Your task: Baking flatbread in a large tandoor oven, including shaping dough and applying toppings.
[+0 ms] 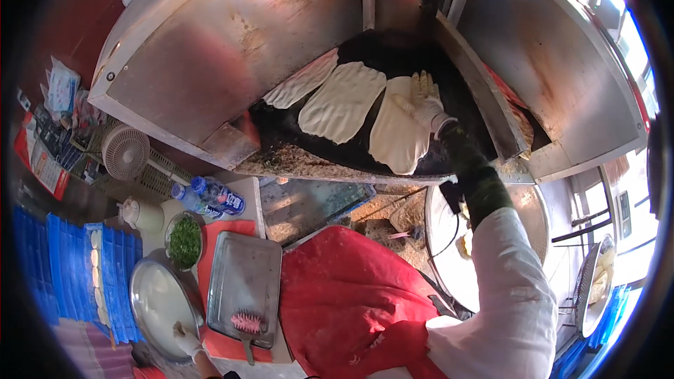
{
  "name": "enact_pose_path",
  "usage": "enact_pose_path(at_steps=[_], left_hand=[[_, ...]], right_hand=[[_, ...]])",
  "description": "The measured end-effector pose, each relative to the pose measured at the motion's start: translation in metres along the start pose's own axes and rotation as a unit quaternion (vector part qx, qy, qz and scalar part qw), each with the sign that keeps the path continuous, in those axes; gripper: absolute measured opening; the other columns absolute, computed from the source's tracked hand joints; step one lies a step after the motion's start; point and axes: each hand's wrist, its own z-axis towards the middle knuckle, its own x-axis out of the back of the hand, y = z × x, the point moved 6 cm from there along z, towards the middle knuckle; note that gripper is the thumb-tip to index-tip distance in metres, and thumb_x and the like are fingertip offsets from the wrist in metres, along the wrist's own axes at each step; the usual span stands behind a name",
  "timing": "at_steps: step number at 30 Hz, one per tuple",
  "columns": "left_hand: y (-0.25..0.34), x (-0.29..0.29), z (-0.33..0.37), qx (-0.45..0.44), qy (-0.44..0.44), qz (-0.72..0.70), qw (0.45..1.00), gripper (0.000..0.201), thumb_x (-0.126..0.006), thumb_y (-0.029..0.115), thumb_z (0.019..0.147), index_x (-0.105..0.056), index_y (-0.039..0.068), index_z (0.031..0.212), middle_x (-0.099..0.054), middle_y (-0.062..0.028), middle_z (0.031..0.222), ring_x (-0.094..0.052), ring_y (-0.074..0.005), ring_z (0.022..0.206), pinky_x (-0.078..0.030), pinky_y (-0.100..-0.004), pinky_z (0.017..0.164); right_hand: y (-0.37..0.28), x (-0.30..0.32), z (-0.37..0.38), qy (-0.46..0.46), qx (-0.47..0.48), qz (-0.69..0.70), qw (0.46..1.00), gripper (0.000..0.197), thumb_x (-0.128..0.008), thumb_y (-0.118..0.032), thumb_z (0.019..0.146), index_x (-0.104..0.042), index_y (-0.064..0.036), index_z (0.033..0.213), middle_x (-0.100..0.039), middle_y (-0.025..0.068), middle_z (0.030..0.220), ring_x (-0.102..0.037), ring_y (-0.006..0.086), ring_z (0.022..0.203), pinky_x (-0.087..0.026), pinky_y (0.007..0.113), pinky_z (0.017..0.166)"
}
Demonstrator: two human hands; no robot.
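Observation:
My right hand (425,104), in a pale glove with a yellowish coating, reaches far out onto a dark hot plate (354,158). Its fingers are spread flat against the upper right part of a long dough sheet (399,137). Two more pale dough sheets lie to its left, a broad one (342,102) and a narrower one (303,81) by the oven wall. Low on the left, my gloved left hand (187,341) is over the near rim of a round metal basin (158,298) with something whitish in it. Its fingers are small and unclear.
Metal walls (239,42) enclose the hot plate. A metal tray (244,267) holds a pink-bristled brush (247,321). Chopped greens fill a bowl (184,241) near blue-capped bottles (223,196). Blue crates (125,274) stand left; a large round pan (439,267) sits right, beneath my arm.

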Motion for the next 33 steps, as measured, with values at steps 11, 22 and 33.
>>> enact_pose_path(at_steps=[11, 22, 33], left_hand=[[-0.002, -0.004, 0.006, 0.001, -0.007, -0.013, 1.0, 0.026, -0.047, -0.001, 0.086, -0.056, -0.004, 0.111, -0.06, -0.0182, 0.109, -0.057, -0.0282, 0.104, -0.043, -0.0352, 0.093], [-0.003, 0.01, 0.002, -0.019, 0.004, 0.017, 1.0, 0.026, -0.047, 0.001, 0.087, -0.056, -0.004, 0.11, -0.059, -0.0191, 0.111, -0.057, -0.0306, 0.104, -0.043, -0.0373, 0.093], [0.16, 0.011, -0.018, -0.223, 0.036, -0.133, 0.965, 0.029, -0.045, -0.003, 0.087, -0.052, -0.005, 0.116, -0.056, -0.0174, 0.118, -0.054, -0.0273, 0.11, -0.043, -0.035, 0.096]], right_hand=[[-0.141, 0.008, -0.082, 0.016, 0.034, 0.001, 0.999, 0.103, -0.048, -0.065, 0.077, -0.017, 0.011, 0.139, -0.014, 0.0372, 0.143, -0.008, 0.0451, 0.137, -0.005, 0.053, 0.111], [-0.19, 0.032, -0.14, 0.061, 0.08, 0.066, 0.993, 0.11, -0.055, -0.066, 0.071, -0.014, 0.0077, 0.141, -0.015, 0.0286, 0.147, -0.009, 0.0424, 0.138, -0.004, 0.057, 0.109], [-0.092, 0.041, -0.063, 0.091, 0.027, -0.056, 0.994, 0.1, -0.048, -0.063, 0.079, -0.02, 0.0142, 0.136, -0.02, 0.0294, 0.145, -0.013, 0.0445, 0.136, -0.009, 0.052, 0.11]])
